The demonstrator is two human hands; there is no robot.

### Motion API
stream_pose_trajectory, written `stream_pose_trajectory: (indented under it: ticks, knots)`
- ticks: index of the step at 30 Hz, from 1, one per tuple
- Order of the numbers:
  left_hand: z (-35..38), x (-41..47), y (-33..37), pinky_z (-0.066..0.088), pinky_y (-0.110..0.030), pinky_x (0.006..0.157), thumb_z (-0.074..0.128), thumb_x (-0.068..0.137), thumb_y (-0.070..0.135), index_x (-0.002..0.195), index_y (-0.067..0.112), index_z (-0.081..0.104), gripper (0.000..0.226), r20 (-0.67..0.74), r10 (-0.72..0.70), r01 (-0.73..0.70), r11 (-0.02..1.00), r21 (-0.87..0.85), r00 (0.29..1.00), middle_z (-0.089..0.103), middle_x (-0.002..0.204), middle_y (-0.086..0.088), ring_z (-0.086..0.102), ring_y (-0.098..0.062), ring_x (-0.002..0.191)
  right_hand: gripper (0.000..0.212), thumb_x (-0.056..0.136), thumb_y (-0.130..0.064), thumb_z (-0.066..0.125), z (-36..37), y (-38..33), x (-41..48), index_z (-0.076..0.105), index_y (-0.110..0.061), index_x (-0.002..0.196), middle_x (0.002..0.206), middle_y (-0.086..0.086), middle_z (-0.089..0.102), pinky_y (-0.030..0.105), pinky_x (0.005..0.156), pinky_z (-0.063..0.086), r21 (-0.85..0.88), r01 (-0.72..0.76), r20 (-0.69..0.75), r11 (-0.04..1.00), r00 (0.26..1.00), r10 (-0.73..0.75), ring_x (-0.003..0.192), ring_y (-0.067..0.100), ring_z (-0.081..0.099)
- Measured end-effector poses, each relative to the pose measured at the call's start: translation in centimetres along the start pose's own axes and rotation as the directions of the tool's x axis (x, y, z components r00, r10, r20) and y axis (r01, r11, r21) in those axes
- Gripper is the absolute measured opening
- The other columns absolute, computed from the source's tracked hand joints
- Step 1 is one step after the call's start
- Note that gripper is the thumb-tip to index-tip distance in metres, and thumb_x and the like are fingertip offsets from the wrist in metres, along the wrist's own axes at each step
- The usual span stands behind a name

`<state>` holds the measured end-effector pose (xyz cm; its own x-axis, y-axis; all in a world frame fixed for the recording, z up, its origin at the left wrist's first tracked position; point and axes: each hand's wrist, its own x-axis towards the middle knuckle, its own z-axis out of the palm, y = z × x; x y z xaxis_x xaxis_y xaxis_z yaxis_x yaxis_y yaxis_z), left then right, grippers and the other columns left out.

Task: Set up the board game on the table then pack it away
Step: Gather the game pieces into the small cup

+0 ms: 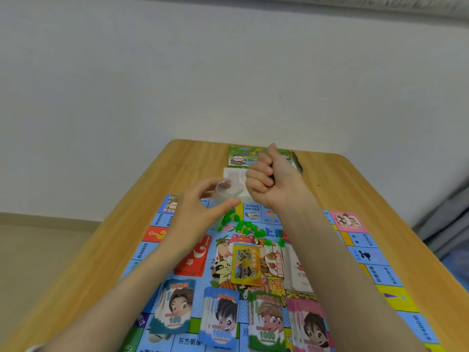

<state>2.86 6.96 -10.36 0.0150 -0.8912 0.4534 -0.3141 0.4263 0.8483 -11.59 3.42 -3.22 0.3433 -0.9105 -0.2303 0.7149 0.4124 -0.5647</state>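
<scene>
Wood-grain table carries everything in the head view, the only one you've got. Game board lies flat and open on it, reaching the near edge. Your left hand pinches a clear plastic pouch betw. thumb and fingertips, held just above the board's far end. Your right hand is raised beside it, fingers curled tight into a fist; a dark speck shows betw. them, but can't tell if it's holding a piece. Green houses lie in a loose heap below both hands, at the board's far-centre. Money stacks line the near side, w/ red cards, a yellow card and white cards mid-board. Handling, as a guess: the pouch looks thin, soft and near weightless, so keep the pinch at its mouth. The houses look tiny, light and prone to scatter, so scoop rather than pick. Paper stacks will likely fan out if nudged; take them by the long edges. Room: bare wood left and right of the board. The far end is tighter, w/ a white tray and box lid near the wall-side edge.
</scene>
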Motion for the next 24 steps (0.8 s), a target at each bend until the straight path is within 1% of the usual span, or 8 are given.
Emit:
stream_pose_trajectory:
  ticks: [2,5,8,11,14,17,21,24]
  knots:
    - [0.1,0.0,0.1,0.046,-0.015,0.090,0.071,0.065,0.045,0.105,0.026,0.066,0.044,0.008,-0.007,0.007,1.000,0.004,1.000,0.068,0.104,0.014,0.061,0.001,0.101,0.063,0.099,-0.052,0.027,0.7,0.0,0.2,0.035,-0.016,0.049,0.037,-0.004,0.024,0.017,0.033,0.008,-0.012,0.016,0.028,1.000,0.999,-0.015,0.026,0.008,0.018]
    - [0.4,0.0,0.6,0.045,-0.013,0.087,0.071,0.064,0.042,0.101,0.030,0.064,0.039,0.021,-0.021,0.022,1.000,-0.018,1.000,0.068,0.103,0.015,0.061,0.002,0.098,0.047,0.102,-0.037,0.034,1.7,0.5,0.3,0.037,-0.014,0.061,0.042,-0.004,0.030,0.017,0.032,0.014,-0.048,0.070,0.054,0.996,0.996,-0.067,0.030,0.006,0.022]
    - [0.5,-0.1,1.0,0.047,-0.015,0.087,0.072,0.063,0.039,0.100,0.029,0.065,0.038,0.037,-0.049,0.051,0.996,-0.075,0.998,0.069,0.101,0.012,0.063,0.000,0.096,0.036,0.101,-0.027,0.041,2.2,0.9,0.4,0.042,-0.011,0.069,0.048,-0.002,0.036,0.015,0.031,0.019,-0.091,0.130,0.076,0.987,0.989,-0.123,0.033,0.006,0.026]
    - [0.7,-0.2,1.2,0.048,-0.018,0.088,0.073,0.062,0.037,0.099,0.028,0.065,0.039,0.070,-0.076,0.084,0.990,-0.116,0.995,0.070,0.098,0.012,0.064,-0.001,0.094,0.037,0.100,-0.032,0.042,2.3,0.8,0.3,0.041,-0.012,0.068,0.047,-0.004,0.035,0.015,0.031,0.017,-0.178,0.221,0.097,0.959,0.974,-0.207,0.034,0.005,0.025]
    - [1.0,-0.3,1.2,0.049,-0.022,0.091,0.074,0.061,0.037,0.101,0.027,0.065,0.042,0.101,-0.088,0.102,0.986,-0.135,0.991,0.071,0.101,0.010,0.065,-0.004,0.097,0.041,0.100,-0.035,0.040,2.4,1.1,0.1,0.038,-0.013,0.065,0.045,-0.005,0.031,0.017,0.033,0.015,-0.303,0.308,0.125,0.902,0.951,-0.283,0.035,0.005,0.022]
    - [1.1,-0.4,1.3,0.049,-0.020,0.090,0.074,0.061,0.036,0.102,0.024,0.066,0.043,0.108,-0.096,0.112,0.982,-0.150,0.989,0.071,0.101,0.007,0.066,-0.004,0.096,0.042,0.100,-0.033,0.041,2.5,1.5,0.1,0.038,-0.013,0.064,0.047,-0.004,0.030,0.019,0.036,0.019,-0.418,0.362,0.133,0.833,0.932,-0.338,0.038,0.008,0.023]
    - [0.9,-0.4,1.5,0.050,-0.017,0.086,0.074,0.062,0.034,0.102,0.020,0.067,0.043,0.109,-0.112,0.130,0.976,-0.175,0.988,0.073,0.098,0.004,0.066,-0.006,0.094,0.042,0.100,-0.030,0.041,2.8,1.9,0.2,0.038,-0.013,0.063,0.045,-0.004,0.032,0.020,0.039,0.026,-0.470,0.398,0.155,0.788,0.916,-0.370,0.038,0.009,0.028]
    - [0.8,-0.4,1.5,0.050,-0.015,0.084,0.076,0.067,0.026,0.100,0.021,0.067,0.035,0.108,-0.120,0.138,0.974,-0.181,0.987,0.073,0.098,0.003,0.067,-0.006,0.093,0.041,0.101,-0.029,0.041,2.8,1.9,0.1,0.040,-0.012,0.063,0.047,-0.002,0.035,0.021,0.042,0.032,-0.472,0.407,0.164,0.782,0.912,-0.375,0.040,0.010,0.034]
